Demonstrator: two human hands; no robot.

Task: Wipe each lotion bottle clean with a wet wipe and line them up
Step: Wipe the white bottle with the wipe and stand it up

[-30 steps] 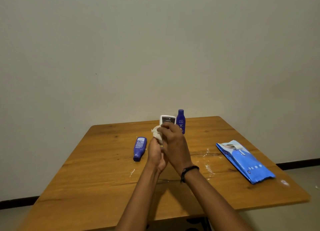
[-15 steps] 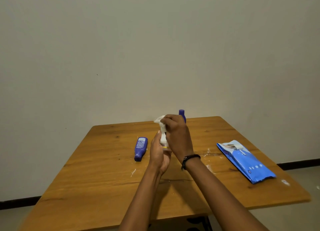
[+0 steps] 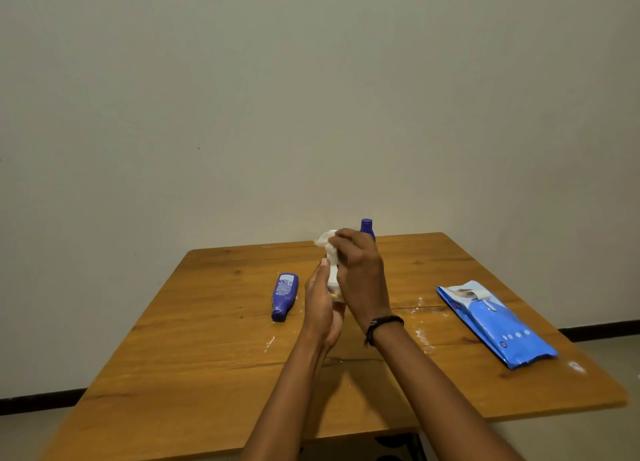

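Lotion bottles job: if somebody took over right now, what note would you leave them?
Left hand: holds the small white lotion bottle upright above the wooden table.
Right hand: rubs it with the crumpled white wet wipe.
Done, by the look: one dark blue lotion bottle stands upright at the back, mostly hidden by the hand.
Left: finish the white bottle; wipe the dark blue bottle lying on its side; line up all three.
Blue wipes pack lies right.

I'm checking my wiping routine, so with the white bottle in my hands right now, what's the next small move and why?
Probably finish the stroke, then stand the white bottle beside the upright blue bottle. The left hand grips its base and the right hand presses the wet wipe over its top, so wiping is under way. Another blue bottle lying flat looks untouched.
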